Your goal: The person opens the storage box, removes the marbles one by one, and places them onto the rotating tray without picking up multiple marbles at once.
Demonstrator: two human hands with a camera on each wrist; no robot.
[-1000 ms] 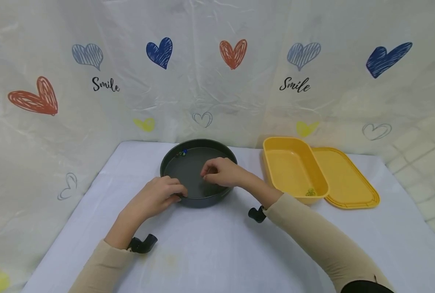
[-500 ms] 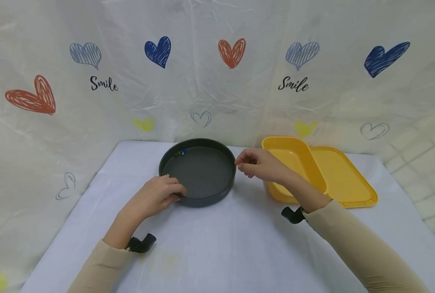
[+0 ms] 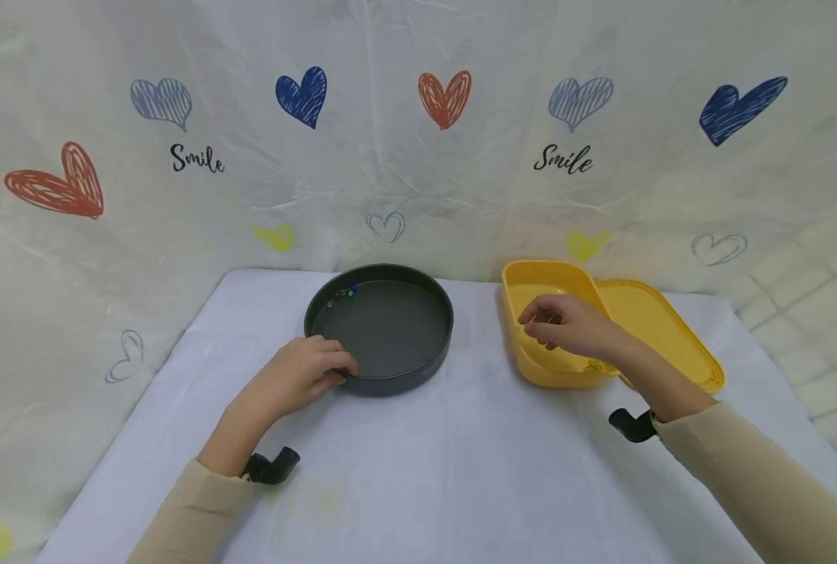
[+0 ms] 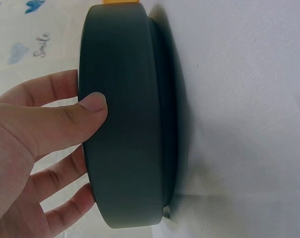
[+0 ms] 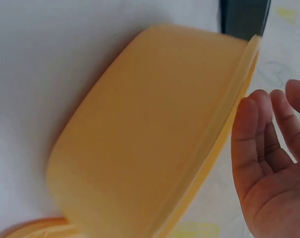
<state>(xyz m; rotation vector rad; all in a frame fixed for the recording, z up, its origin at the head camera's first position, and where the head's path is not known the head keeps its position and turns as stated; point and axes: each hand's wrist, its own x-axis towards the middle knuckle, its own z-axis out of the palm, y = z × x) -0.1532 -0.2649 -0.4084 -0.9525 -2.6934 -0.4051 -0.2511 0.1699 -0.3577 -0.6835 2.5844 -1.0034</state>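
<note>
A person's left hand (image 3: pixel 298 380) grips the near-left wall of a round dark pan (image 3: pixel 383 329) at the centre of the frame, thumb pressed on the outer wall and fingers curled over the rim, as the left wrist view confirms. The pan sits on a surface covered with a white cloth (image 3: pixel 418 470). A few small coloured beads (image 3: pixel 344 294) lie against the pan's far-left inner wall.

To the right of centre, the right hand (image 3: pixel 566 325) hovers over a yellow tub (image 3: pixel 524 282), its grip loose and holding nothing that can be seen; the right wrist view shows the fingers relaxed and slightly bent beside the tub's rim. A small greenish item (image 3: pixel 593 366) rests in the near corner of the tub, too small to identify. The tub's yellow lid (image 3: pixel 665 329) lies flat just beside it, at the right of the frame. A pale backdrop (image 3: pixel 418 157) printed with hearts and the word "Smile" fills the upper half.
</note>
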